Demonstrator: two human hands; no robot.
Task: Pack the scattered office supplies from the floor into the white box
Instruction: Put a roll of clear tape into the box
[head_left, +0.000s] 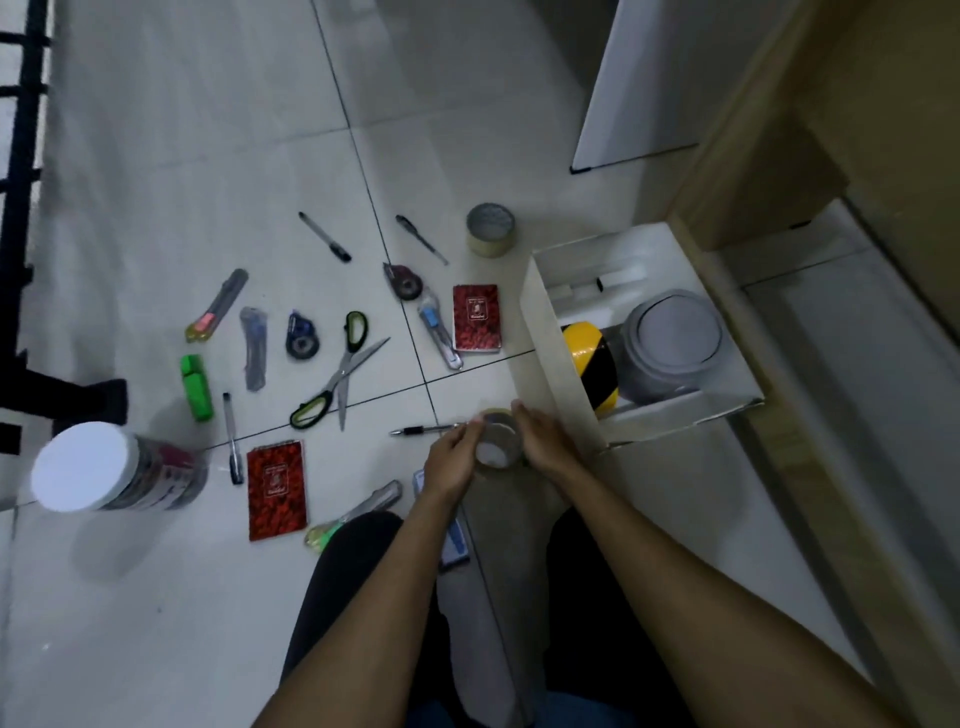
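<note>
A roll of clear tape (497, 440) is held between my left hand (453, 457) and my right hand (545, 440), just left of the white box (540, 332). Inside the box lie a yellow-and-black tape roll (589, 358), a grey tape roll (670, 345) and a marker. Scattered on the floor are another tape roll (490, 228), scissors (340, 369), two red notepads (477, 318) (275, 488), several pens, cutters, correction tapes and a green highlighter (196, 387).
A white-lidded jar (104, 467) lies on its side at the left. A wooden cabinet (831, 156) stands right of the box. A black metal frame (21, 208) runs along the left edge. My knees are at the bottom.
</note>
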